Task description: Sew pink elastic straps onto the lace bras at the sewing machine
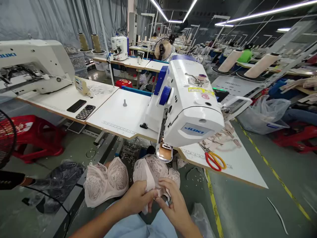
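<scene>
Above my lap, my left hand (139,197) and my right hand (170,200) meet on a pale pink lace bra (155,168). The left fingers and thumb pinch its smooth band, and the right fingers close on the same fabric just beside them. Part of the bra is hidden behind my fingers. Left of it lies a second pale lace bra (106,181), cups facing up. Just beyond the held bra juts the narrow arm end (164,153) of a white JUKI sewing machine (190,109).
Red and orange-handled scissors (213,160) lie on the white table (244,170) at right, near pale fabric pieces (223,137). Two phones, a black one (76,105) and a patterned one (85,112), rest at left. A red stool (37,137) and a fan (6,138) stand farther left.
</scene>
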